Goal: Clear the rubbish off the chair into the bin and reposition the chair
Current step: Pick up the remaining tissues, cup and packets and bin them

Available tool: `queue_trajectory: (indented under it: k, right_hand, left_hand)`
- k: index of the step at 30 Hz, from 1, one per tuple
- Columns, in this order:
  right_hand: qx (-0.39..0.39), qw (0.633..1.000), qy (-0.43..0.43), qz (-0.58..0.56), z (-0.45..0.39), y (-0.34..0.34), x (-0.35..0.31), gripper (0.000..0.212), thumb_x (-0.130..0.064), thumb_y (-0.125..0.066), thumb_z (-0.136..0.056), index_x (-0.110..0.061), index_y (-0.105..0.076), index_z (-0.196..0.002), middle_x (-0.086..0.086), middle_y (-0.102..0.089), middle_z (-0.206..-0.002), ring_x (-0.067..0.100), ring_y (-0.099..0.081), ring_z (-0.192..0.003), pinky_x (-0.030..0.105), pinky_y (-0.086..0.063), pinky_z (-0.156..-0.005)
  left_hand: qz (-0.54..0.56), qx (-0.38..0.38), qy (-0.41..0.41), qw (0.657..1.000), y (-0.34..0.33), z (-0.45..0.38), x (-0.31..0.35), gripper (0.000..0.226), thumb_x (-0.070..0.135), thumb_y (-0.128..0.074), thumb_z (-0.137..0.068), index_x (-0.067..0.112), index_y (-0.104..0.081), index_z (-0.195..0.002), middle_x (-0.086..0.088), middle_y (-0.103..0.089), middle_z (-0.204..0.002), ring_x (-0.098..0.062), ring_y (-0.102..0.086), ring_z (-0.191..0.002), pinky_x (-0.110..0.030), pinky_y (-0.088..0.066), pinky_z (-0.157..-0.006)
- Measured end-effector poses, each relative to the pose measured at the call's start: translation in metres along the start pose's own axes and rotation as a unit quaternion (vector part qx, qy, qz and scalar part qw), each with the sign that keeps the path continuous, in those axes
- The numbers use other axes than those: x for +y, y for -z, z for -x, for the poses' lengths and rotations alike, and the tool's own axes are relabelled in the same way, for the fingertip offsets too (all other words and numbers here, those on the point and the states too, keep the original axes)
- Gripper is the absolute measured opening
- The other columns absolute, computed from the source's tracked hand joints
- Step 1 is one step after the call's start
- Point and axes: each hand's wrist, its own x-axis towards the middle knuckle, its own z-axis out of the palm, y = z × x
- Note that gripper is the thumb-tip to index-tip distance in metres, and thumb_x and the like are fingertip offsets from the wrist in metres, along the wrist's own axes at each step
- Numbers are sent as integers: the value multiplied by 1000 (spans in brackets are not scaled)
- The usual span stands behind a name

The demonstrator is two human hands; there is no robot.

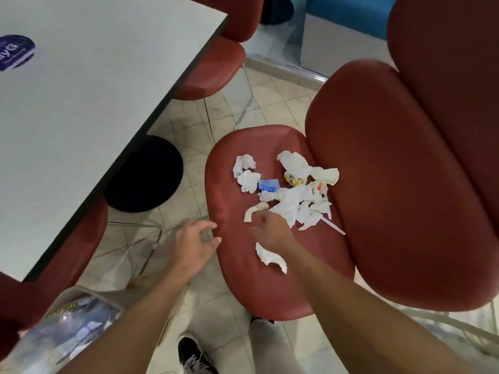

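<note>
Both grips released, right hand (270, 229) over tissues (290, 205); chair (243, 279) seat lengthwise toward viewer.

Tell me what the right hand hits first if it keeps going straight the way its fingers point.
Most likely the heap of crumpled white paper napkins on the red padded chair seat; the right hand seems nearly on it, though depth is unclear.

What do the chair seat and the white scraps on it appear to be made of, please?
Seat: probably vinyl or faux leather over padding; smooth red surface with a soft sheen. Scraps: likely tissue paper; thin, white, matte, crumpled and torn.
</note>
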Motion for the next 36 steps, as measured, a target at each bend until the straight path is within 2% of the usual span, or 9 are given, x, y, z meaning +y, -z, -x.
queue_trajectory:
  k: [2,4,9,18,22,26,29,32,36]
  right_hand:
    - [15,999,-18,-31,-13,16,17,42,-16,-58,-84,-16,-58,-126,3,-62,-109,21,-63,-97,36,-55,-83]
    - [34,998,-33,-37,-29,30,35,46,-19,-58,-85,-22,-53,-131,4,-58,-118,23,-63,-98,38,-58,-78]
    - [33,998,-32,41,-77,60,81,48,-22,-56,-90,-21,-45,-136,8,-45,-134,23,-51,-118,31,-43,-92]
    - [32,993,18,115,-150,64,116,49,-24,-57,-91,-18,-45,-137,6,-42,-134,25,-46,-123,39,-45,-98]
    - [22,983,59,171,-173,50,117,46,-32,-56,-93,-17,-46,-136,7,-43,-134,27,-43,-121,39,-44,-97]
    - [62,962,78,255,-193,31,117,49,-41,-53,-94,-20,-45,-137,9,-42,-135,27,-40,-119,37,-39,-94]
    - [92,955,74,273,-203,21,120,45,-33,-55,-93,-22,-48,-135,11,-41,-134,29,-38,-119,37,-37,-95]
    - [116,961,63,244,-211,17,122,34,-22,-51,-93,-22,-57,-127,9,-45,-127,28,-40,-115,37,-37,-93]
    - [140,973,61,172,-202,22,116,30,-20,-56,-92,-24,-65,-120,6,-48,-118,23,-43,-108,35,-45,-87]
  left_hand:
    - [-11,-11,-6,1000,-22,-16,19,29,15,-80,-73,18,-72,-101,4,-59,-95,-15,-57,-88,-21,-41,-82]
    - [-14,-26,0,1000,-44,-32,32,28,18,-79,-75,23,-71,-102,6,-60,-100,-11,-56,-89,-19,-41,-81]
    - [-48,-61,-31,996,-94,-80,48,29,21,-74,-78,28,-69,-106,7,-63,-106,-13,-60,-96,-32,-50,-88]
    - [-141,-50,-21,989,-152,-171,49,37,11,-65,-85,20,-63,-120,-2,-60,-124,-22,-58,-108,-35,-51,-89]
    - [-195,-64,-37,978,-170,-200,36,59,-3,-57,-83,21,-50,-136,-4,-42,-146,-26,-40,-132,-41,-45,-97]
    - [-274,-98,-50,955,-185,-219,28,78,-4,-58,-81,28,-32,-147,-5,-18,-158,-29,-28,-139,-44,-48,-90]
    - [-274,-80,-69,956,-192,-225,20,74,-6,-56,-81,24,-37,-145,-11,-30,-151,-31,-34,-134,-42,-47,-89]
    - [-224,-45,-77,970,-195,-225,16,56,-6,-51,-82,17,-52,-133,-13,-49,-126,-31,-51,-112,-37,-44,-74]
    - [-187,-22,-58,980,-189,-214,25,45,-9,-50,-81,11,-60,-120,-13,-58,-107,-31,-57,-99,-38,-46,-75]
